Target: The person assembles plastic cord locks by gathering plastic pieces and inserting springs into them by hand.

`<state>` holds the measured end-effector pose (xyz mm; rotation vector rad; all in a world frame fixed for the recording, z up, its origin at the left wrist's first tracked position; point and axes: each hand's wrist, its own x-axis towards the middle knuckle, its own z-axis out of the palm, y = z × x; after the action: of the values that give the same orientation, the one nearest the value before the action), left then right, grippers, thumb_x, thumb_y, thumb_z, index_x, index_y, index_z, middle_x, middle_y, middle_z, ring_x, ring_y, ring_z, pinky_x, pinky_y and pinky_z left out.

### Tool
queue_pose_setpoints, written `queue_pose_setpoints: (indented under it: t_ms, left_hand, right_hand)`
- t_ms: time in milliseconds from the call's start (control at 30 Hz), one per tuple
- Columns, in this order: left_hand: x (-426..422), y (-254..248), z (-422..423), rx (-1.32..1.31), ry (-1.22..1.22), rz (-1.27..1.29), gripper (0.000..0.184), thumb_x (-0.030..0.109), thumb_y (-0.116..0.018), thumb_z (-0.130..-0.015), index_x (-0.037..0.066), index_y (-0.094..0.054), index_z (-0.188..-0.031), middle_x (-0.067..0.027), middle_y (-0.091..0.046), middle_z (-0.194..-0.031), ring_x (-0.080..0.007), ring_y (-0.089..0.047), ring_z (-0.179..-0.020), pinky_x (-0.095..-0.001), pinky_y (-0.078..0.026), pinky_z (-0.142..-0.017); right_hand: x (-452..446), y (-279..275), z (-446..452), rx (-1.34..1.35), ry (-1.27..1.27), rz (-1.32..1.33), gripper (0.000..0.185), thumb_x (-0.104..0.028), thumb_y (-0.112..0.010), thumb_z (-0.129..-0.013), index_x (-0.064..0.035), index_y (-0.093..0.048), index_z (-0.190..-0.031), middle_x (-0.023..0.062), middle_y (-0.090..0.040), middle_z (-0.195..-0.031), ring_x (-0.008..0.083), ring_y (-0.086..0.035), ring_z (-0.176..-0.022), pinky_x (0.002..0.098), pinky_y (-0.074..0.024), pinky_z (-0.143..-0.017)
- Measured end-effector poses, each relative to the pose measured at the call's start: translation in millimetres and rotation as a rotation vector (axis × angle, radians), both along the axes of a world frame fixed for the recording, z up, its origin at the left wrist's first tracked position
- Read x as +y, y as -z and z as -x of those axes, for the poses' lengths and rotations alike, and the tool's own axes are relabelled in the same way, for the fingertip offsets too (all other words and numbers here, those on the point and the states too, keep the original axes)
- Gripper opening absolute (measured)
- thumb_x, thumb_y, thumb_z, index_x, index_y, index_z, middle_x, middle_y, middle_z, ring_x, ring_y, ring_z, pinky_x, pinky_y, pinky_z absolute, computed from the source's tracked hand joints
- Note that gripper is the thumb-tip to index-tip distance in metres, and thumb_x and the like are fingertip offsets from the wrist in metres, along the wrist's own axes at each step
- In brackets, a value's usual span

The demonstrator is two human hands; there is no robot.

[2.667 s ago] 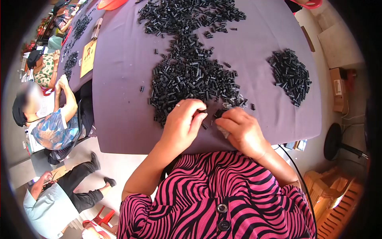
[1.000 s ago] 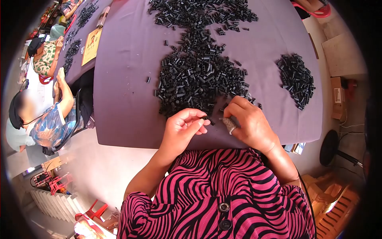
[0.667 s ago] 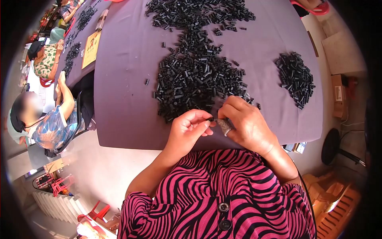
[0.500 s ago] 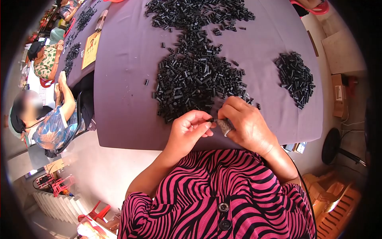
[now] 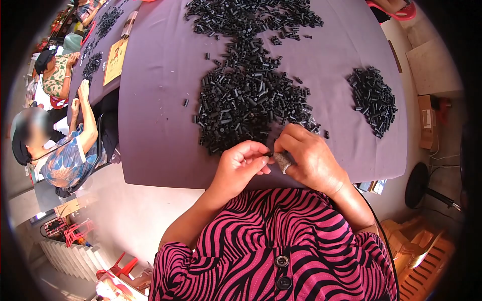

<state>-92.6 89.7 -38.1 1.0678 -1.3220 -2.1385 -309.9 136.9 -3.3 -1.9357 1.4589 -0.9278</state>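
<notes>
My left hand [image 5: 242, 164] is closed in a pinch, thumb against fingers, on a small black cylindrical piece [image 5: 269, 154]. From the other side, my right hand [image 5: 311, 158] pinches at the same piece, its fingertips close to my left thumb. A grey wrap [image 5: 282, 161] covers one digit of my right hand. Most of the small piece is hidden by the fingers. Just beyond both hands lies a large pile of small black cylindrical pieces [image 5: 236, 100] on the grey-purple tablecloth [image 5: 160, 150]. Some shiny clear bits [image 5: 312, 125] lie near my right hand.
A smaller pile of black pieces [image 5: 372, 100] sits to the right. On the left, a yellow booklet [image 5: 115, 61] rests on the adjoining table, where co-workers [image 5: 70, 155] sit. A wooden chair [image 5: 416, 251] stands at lower right.
My hands stay almost in place, with slight finger movement around the small black piece. At left, the nearest co-worker's arms have reached farther toward their table.
</notes>
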Motion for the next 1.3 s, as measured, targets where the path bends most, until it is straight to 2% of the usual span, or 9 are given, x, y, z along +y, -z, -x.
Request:
queue_pose_setpoints:
  t_ms: [233,400,533,633,733,867,1000,1100,1300]
  left_hand:
    - [7,-2,-2,-0.041,0.098,-0.034,0.022,0.003,-0.062,-0.103,-0.004,-0.064,-0.124,-0.0095,-0.073,-0.104,-0.0137,-0.071,-0.088,-0.0273,-0.058,-0.079]
    - [19,-2,-7,-0.094,0.224,0.007,0.022,0.004,-0.062,-0.104,-0.004,-0.065,-0.124,-0.0065,-0.072,-0.102,-0.0112,-0.07,-0.088,-0.026,-0.056,-0.08]
    - [20,-3,-11,-0.1,0.142,0.02,0.021,0.005,-0.065,-0.103,-0.003,-0.066,-0.122,-0.0063,-0.072,-0.102,-0.0105,-0.069,-0.089,-0.026,-0.057,-0.08]
    - [20,3,-17,-0.135,0.058,0.202,0.021,0.006,-0.067,-0.101,-0.002,-0.068,-0.121,-0.0067,-0.073,-0.102,-0.01,-0.068,-0.086,-0.0252,-0.056,-0.078]
    - [15,-1,-20,-0.136,0.037,0.195,0.02,0.006,-0.068,-0.101,-0.002,-0.07,-0.119,-0.0072,-0.074,-0.101,-0.0095,-0.067,-0.084,-0.0244,-0.056,-0.076]
    - [15,0,-19,-0.127,0.008,0.18,0.02,0.006,-0.068,-0.101,-0.002,-0.069,-0.119,-0.0073,-0.073,-0.099,-0.0093,-0.067,-0.083,-0.0245,-0.056,-0.076]
    - [12,1,-21,-0.071,-0.037,0.164,0.019,0.007,-0.068,-0.101,-0.002,-0.067,-0.118,-0.0078,-0.073,-0.1,-0.0095,-0.067,-0.084,-0.0245,-0.056,-0.077]
    - [10,3,-24,-0.085,-0.023,0.188,0.018,0.007,-0.068,-0.101,-0.002,-0.066,-0.117,-0.008,-0.073,-0.101,-0.0096,-0.067,-0.085,-0.0244,-0.056,-0.077]
    - [8,3,-22,-0.093,-0.017,0.184,0.017,0.005,-0.068,-0.101,-0.002,-0.067,-0.116,-0.008,-0.073,-0.101,-0.0097,-0.068,-0.085,-0.0243,-0.056,-0.077]
  right_hand:
    - [16,11,-5,-0.088,-0.008,-0.003,0.018,-0.007,-0.076,-0.08,-0.005,-0.066,-0.094,0.0113,-0.06,-0.091,0.0356,-0.064,-0.086,0.0448,-0.0544,-0.074]
    - [34,15,-9,-0.198,-0.05,-0.121,0.024,-0.004,-0.077,-0.08,-0.004,-0.07,-0.103,0.012,-0.064,-0.097,0.0349,-0.067,-0.09,0.0426,-0.0555,-0.078]
    - [33,12,-2,-0.314,-0.101,-0.26,0.028,0.0,-0.076,-0.081,-0.0032,-0.071,-0.109,0.0122,-0.067,-0.1,0.0348,-0.068,-0.091,0.0419,-0.0559,-0.079]
    - [25,15,15,-0.074,0.103,-0.105,0.027,0.001,-0.075,-0.081,-0.0029,-0.071,-0.108,0.0119,-0.067,-0.099,0.0351,-0.068,-0.089,0.0415,-0.0558,-0.078]
    - [16,7,21,-0.063,0.182,-0.091,0.028,0.001,-0.075,-0.081,-0.0033,-0.071,-0.108,0.0122,-0.068,-0.098,0.035,-0.068,-0.089,0.041,-0.0556,-0.078]
    - [-1,11,3,0.227,0.111,0.119,0.023,-0.005,-0.078,-0.077,-0.0051,-0.07,-0.099,0.0101,-0.063,-0.096,0.0307,-0.065,-0.091,0.0428,-0.0557,-0.075]
    - [-8,27,-11,0.409,0.069,0.072,0.023,-0.002,-0.075,-0.073,-0.0042,-0.067,-0.095,0.0099,-0.061,-0.096,0.0316,-0.063,-0.09,0.0422,-0.0549,-0.077]
    - [-12,28,-13,0.407,0.056,0.146,0.017,-0.005,-0.071,-0.07,-0.0062,-0.058,-0.082,0.0098,-0.055,-0.09,0.03,-0.06,-0.087,0.0418,-0.0544,-0.07]
    - [-7,23,-10,0.112,0.028,0.091,0.023,0.001,-0.071,-0.074,-0.0042,-0.062,-0.095,0.0116,-0.061,-0.09,0.0339,-0.064,-0.083,0.0439,-0.055,-0.072]
